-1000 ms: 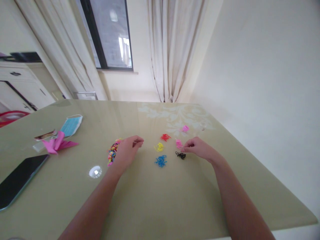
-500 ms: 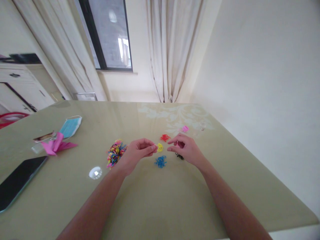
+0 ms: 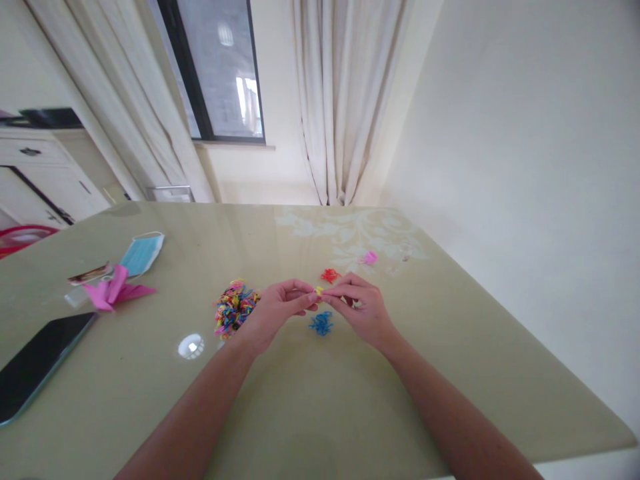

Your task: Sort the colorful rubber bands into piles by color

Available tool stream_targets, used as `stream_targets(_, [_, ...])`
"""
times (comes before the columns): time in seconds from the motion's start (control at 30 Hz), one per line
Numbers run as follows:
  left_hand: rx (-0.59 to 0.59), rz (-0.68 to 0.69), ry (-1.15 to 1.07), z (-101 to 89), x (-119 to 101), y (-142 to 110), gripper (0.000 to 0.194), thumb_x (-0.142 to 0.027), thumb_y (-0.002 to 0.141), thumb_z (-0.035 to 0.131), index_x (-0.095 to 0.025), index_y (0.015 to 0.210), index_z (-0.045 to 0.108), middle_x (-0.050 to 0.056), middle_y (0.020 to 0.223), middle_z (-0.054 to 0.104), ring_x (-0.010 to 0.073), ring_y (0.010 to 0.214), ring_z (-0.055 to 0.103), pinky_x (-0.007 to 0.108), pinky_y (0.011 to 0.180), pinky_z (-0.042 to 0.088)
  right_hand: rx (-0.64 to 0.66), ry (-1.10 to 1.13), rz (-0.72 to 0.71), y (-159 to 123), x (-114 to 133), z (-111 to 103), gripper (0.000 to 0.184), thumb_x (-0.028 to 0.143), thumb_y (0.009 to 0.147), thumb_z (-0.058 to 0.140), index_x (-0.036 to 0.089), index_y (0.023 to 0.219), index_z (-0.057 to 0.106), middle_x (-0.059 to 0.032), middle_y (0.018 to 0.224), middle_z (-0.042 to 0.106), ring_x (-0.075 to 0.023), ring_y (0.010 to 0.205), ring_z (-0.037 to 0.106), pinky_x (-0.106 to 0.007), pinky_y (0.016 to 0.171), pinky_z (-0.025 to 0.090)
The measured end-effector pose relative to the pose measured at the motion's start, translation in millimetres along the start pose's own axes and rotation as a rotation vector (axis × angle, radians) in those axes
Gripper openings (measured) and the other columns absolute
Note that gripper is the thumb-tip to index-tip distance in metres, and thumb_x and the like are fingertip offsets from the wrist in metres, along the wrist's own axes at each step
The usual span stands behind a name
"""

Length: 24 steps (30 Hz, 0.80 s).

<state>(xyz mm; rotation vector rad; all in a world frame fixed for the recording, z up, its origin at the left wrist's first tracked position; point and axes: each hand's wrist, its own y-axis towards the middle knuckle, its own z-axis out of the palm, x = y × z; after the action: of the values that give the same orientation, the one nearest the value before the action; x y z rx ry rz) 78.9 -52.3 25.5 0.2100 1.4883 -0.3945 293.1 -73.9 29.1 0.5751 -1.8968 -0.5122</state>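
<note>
Left hand (image 3: 281, 308) and right hand (image 3: 366, 312) meet by yellow bands (image 3: 319, 290), both pinching what seems a pink band (image 3: 318, 296).

There are two hands (image 3: 277, 307) (image 3: 367, 312), one multicoloured heap (image 3: 234, 307), one red pile (image 3: 330, 275), one blue pile (image 3: 321, 323), one phone (image 3: 43, 367).

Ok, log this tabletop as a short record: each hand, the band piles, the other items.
Left hand: fingertips close to the right's; anything held is too small to tell
Right hand: same
Mixed pile: multicolored rubber bands, beside left hand
Single-color piles: red bands, beyond the fingertips; blue bands, nearer the camera
Left side: smartphone, pink origami crane, surgical mask
</note>
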Motion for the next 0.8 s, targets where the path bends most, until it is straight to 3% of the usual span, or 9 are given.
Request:
stream_targets(0.17, [-0.174,0.111,0.260,-14.9,-3,5,0.033,-0.048,0.078,0.080,-0.019,0.094,0.076,0.006,0.091,0.081,0.0208,0.084,0.073,0.032,0.078,0.053,-0.171,0.089,0.034,8,3,-20,0.011,0.032,0.093,0.078,0.028,0.098,0.087,-0.0032,0.081,0.067,-0.0151,0.070,0.058,-0.028,0.058,0.044])
stream_targets(0.37, [-0.478,0.178,1.072,-39.5,1,9,0.020,-0.034,0.093,0.059,-0.022,0.093,0.075,0.008,0.093,0.080,0.0271,0.086,0.072,0.040,0.084,0.050,-0.222,0.104,0.035,12,2,-36,0.007,0.030,0.090,0.080,0.029,0.093,0.086,-0.0038,0.083,0.068,-0.0171,0.075,0.059,-0.029,0.060,0.046])
stream_targets(0.47, [-0.480,0.169,1.231,-43.4,5,10,0.023,-0.034,0.096,0.055,-0.023,0.096,0.075,0.008,0.096,0.080,0.0276,0.090,0.073,0.040,0.087,0.050,-0.236,0.111,0.039,14,1,-38,0.007,0.030,0.090,0.080,0.030,0.094,0.087,-0.0039,0.083,0.067,-0.0171,0.075,0.059,-0.030,0.060,0.045])
stream_targets(0.67, [-0.448,0.120,1.222,-43.7,6,13,0.025,-0.036,0.097,0.052,-0.025,0.098,0.074,0.004,0.092,0.080,0.0226,0.085,0.073,0.034,0.085,0.052,-0.196,0.098,0.063,18,-14,-44,0.011,0.035,0.090,0.080,0.029,0.097,0.087,-0.0046,0.086,0.068,-0.0173,0.075,0.060,-0.030,0.062,0.045])
stream_targets(0.8, [-0.464,0.071,1.320,-52.3,5,11,0.029,-0.036,0.097,0.050,-0.023,0.105,0.075,0.008,0.105,0.079,0.0266,0.100,0.072,0.037,0.092,0.052,-0.119,-0.063,0.083,19,-33,-56,0.016,0.038,0.092,0.077,0.026,0.096,0.086,-0.0045,0.085,0.068,-0.0161,0.070,0.059,-0.030,0.062,0.044])
